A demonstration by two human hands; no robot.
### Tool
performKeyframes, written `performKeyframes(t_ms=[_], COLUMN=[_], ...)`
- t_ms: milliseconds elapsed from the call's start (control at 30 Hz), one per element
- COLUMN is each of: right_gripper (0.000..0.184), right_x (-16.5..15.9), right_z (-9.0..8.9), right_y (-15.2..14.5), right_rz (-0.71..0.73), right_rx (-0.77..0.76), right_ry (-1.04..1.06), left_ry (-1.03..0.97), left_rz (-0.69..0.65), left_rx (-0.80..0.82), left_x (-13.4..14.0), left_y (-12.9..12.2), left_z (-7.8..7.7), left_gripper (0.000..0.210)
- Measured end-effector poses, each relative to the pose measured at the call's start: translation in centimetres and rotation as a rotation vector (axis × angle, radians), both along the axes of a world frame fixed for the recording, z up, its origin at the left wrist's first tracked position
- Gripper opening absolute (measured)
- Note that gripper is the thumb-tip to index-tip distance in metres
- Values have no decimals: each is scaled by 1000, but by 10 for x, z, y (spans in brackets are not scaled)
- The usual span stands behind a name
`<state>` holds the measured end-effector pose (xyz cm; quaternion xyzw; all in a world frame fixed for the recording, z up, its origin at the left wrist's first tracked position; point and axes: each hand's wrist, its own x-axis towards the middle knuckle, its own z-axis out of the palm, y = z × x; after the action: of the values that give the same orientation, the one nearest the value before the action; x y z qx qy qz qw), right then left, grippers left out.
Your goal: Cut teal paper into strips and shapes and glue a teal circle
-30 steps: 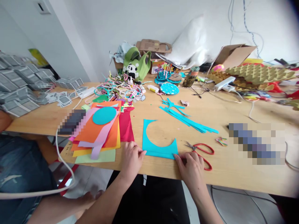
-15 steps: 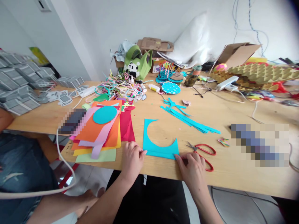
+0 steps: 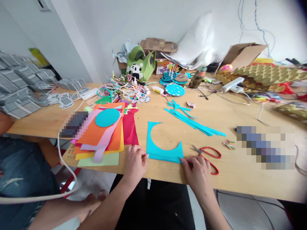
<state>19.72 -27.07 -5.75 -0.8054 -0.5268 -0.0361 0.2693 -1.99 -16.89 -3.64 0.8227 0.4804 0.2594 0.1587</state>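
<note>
A blue felt sheet [image 3: 159,152] with a large round cut-out lies flat near the table's front edge, a narrow fold or strip running along its near side. At its lower left corner, my left hand [image 3: 136,163] pinches the edge between thumb and finger. My right hand [image 3: 198,171] pinches the lower right corner in the same way. Red-handled scissors [image 3: 211,152] lie just beyond my right hand, partly hidden by it. To the left, a blue felt circle [image 3: 107,117] rests on a stack of coloured felt sheets [image 3: 96,135].
Blue felt strips [image 3: 194,122] lie beyond the sheet. A heap of pipe cleaners [image 3: 122,91], a green panda bag [image 3: 141,65] and a dotted blue disc [image 3: 175,89] are farther back. A white cable [image 3: 69,164] hangs at the left beside a seated person [image 3: 24,172].
Both hands stay at the sheet's near corners with almost no movement. The fold line along the near side shows slightly more clearly, and the view has shifted a little.
</note>
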Motion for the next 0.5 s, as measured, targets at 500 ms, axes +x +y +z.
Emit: performKeyframes(t_ms=[500], right_gripper=[42], right_x=[-3], right_z=[5], right_y=[1], right_rz=[2], right_rx=[-15], right_ry=[-84], left_ry=[87], left_rz=[15], left_rx=[84], left_x=[4], left_y=[-4], left_z=[-2], left_gripper=[18])
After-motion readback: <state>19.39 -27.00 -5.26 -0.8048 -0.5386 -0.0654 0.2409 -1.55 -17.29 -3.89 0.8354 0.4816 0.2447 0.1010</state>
